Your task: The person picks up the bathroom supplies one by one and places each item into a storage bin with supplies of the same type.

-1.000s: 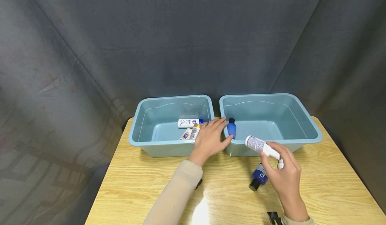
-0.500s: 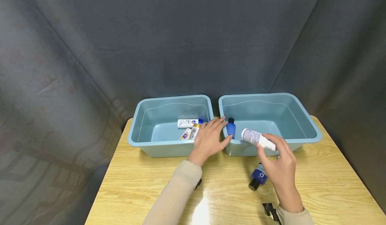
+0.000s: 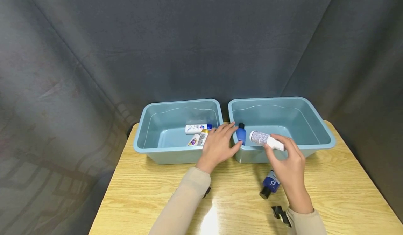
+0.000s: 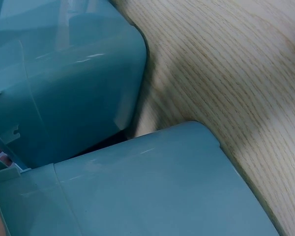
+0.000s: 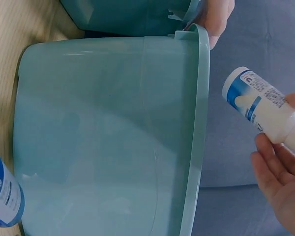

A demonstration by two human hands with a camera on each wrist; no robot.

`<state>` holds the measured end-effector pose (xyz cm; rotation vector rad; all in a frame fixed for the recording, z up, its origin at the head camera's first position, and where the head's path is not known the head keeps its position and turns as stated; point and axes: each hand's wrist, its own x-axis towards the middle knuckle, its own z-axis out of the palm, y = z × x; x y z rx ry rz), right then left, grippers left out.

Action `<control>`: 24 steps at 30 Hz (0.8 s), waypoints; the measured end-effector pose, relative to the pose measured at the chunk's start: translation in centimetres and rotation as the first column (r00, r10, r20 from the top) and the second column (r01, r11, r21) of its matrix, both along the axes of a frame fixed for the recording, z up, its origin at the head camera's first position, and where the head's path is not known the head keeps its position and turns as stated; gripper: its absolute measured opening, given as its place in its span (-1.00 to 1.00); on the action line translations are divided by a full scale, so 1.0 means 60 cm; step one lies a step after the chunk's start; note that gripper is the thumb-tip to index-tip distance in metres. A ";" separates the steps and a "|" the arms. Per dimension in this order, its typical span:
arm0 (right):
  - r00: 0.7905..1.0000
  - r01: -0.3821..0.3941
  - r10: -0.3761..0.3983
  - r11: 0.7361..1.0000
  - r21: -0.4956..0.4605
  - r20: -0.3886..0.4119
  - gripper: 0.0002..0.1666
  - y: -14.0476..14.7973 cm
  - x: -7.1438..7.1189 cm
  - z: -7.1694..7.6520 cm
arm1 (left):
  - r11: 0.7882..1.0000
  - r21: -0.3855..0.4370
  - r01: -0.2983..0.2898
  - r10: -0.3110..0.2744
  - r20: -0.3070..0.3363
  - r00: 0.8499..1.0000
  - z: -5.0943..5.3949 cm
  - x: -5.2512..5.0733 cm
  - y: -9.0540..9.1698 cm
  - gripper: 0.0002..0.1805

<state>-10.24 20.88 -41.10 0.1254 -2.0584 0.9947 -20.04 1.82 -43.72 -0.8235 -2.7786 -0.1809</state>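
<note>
My right hand [image 3: 289, 165] pinches a small white bottle [image 3: 261, 138] between thumb and fingers, tilted over the front rim of the right bin [image 3: 318, 146]. In the right wrist view, this white bottle [image 5: 255, 101] shows a blue-and-white label. My left hand [image 3: 218, 145] rests across the neighbouring rims of both bins, its fingers spread and fairly straight. Just beyond its fingertips, a blue bottle [image 3: 241, 135] with a black cap leans inside the right bin. A dark blue bottle [image 3: 271, 183] with a black cap lies on the table beneath my right hand.
The left bin [image 3: 154, 137] contains a white bottle [image 3: 196, 129] with a blue cap, a gold-capped bottle [image 3: 203, 137] and a white container [image 3: 193, 140] with a purple label. Both bins stand at the back of the wooden table [image 3: 138, 193], before a grey curtain [image 3: 201, 46].
My right hand has moved up and left with the white bottle, from in front of the right bin to over its front rim. The left hand has stayed in place.
</note>
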 end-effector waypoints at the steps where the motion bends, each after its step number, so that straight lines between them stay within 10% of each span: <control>1: 1.000 0.003 -0.003 1.000 0.004 0.015 -0.55 0.000 -0.001 0.001 | 1.000 0.002 0.000 0.000 0.000 1.000 0.000 0.000 0.000 -0.34; 24: 0.985 0.008 -0.009 1.000 0.003 0.171 -0.60 0.014 -0.040 -0.001 | 1.000 -0.012 -0.006 0.006 0.002 1.000 0.000 -0.001 0.001 -0.34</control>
